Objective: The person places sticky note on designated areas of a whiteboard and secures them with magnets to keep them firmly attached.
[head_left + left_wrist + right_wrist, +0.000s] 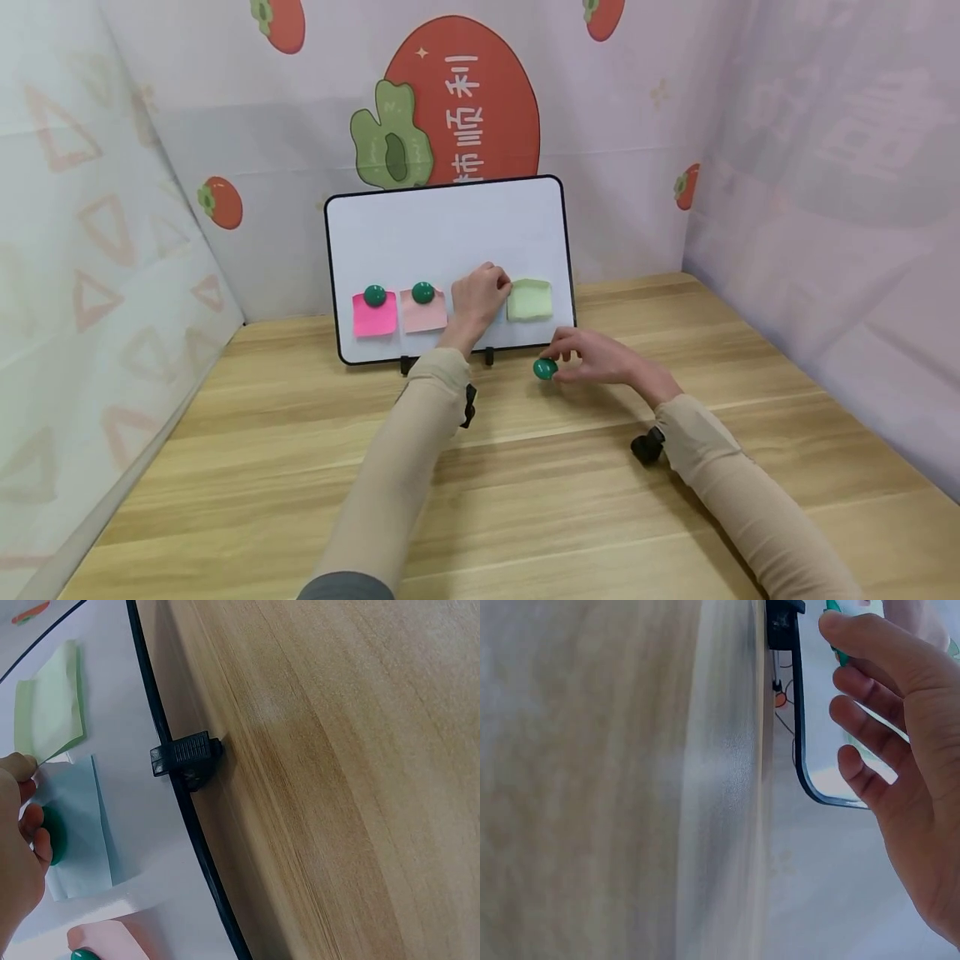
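Observation:
My left hand (480,296) is at the whiteboard (450,233), its thumb and finger pinching the near corner of a pale green sticky note (529,302). That note lies against the board with its top edge bent. Under the same hand, in the left wrist view, is a blue sticky note (86,840) with a green magnet (55,834) on it, partly covered by the curled fingers. Lower right of the board, my right hand (596,358) holds a round green magnet (545,369) between thumb and fingertips, above the table.
A bright pink note (375,321) and a light pink note (424,315) hang on the board's left, each under a green magnet. Black clips (489,356) support the board's lower edge on the wooden table (525,500). Printed cloth (615,108) closes off the back and sides.

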`<state>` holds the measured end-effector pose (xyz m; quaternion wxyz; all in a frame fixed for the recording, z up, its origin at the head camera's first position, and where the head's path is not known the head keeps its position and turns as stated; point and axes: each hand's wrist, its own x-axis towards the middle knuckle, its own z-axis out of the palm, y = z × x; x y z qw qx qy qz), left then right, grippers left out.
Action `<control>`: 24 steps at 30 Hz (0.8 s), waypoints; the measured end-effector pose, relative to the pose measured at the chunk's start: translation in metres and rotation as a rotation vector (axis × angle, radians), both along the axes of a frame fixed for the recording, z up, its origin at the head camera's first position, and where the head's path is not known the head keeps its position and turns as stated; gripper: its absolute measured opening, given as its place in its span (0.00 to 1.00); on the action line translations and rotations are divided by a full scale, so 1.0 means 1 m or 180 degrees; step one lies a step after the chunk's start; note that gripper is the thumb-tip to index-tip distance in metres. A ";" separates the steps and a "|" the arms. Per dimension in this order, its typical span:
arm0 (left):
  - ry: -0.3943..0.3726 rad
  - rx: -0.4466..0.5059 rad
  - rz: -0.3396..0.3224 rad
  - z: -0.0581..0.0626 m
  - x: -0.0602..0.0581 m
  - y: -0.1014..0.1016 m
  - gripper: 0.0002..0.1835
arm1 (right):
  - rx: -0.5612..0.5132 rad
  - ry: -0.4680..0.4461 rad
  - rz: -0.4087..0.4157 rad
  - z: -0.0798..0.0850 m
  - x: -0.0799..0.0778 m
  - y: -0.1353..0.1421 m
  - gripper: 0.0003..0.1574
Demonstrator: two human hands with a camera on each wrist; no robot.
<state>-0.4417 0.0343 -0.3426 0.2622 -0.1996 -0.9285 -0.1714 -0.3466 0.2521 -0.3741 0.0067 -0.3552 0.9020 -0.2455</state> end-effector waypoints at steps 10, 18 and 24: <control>0.0035 -0.0024 -0.0006 0.000 0.001 -0.002 0.07 | -0.0294 0.0830 -0.0161 0.010 -0.023 -0.005 0.22; 0.0037 -0.0132 -0.0024 -0.001 -0.002 -0.001 0.07 | -0.0303 0.1534 -0.0324 0.019 -0.048 -0.013 0.23; 0.0055 -0.0076 -0.0008 -0.001 -0.004 -0.003 0.07 | -0.0392 0.1899 -0.0640 0.025 -0.066 -0.018 0.24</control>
